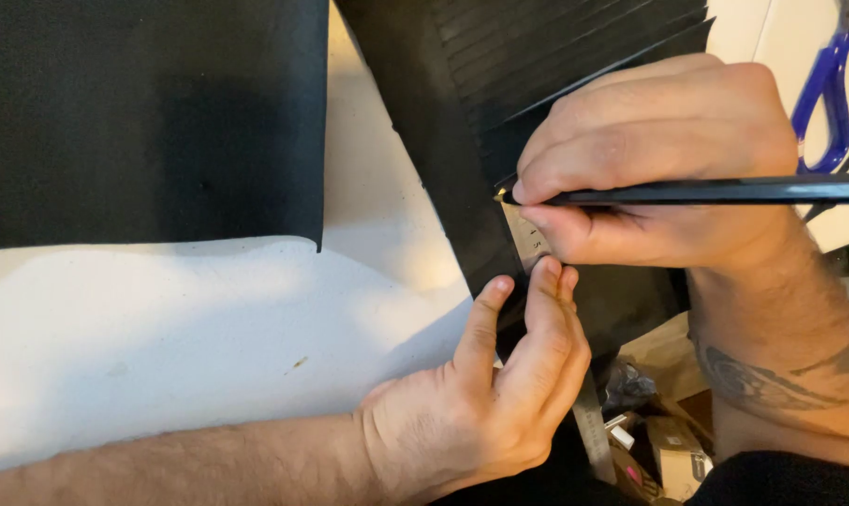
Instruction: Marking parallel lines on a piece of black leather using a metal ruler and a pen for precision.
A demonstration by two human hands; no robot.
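My right hand [658, 159] is closed around a long black pen-like tool [724, 191], its tip resting at the edge of a metal ruler [527, 236]. The ruler lies on a black sheet of material [443, 141] that runs diagonally across the table. My left hand [499, 384] presses its fingertips down on the ruler and the black sheet just below the tool's tip. Most of the ruler is hidden under both hands; its lower end [593, 426] shows past my left hand.
A second large black sheet [143, 112] covers the upper left. A white surface [162, 337] lies beneath. Blue-handled scissors [827, 94] rest at the upper right. Small boxes and clutter [658, 440] sit at the lower right, below the table edge.
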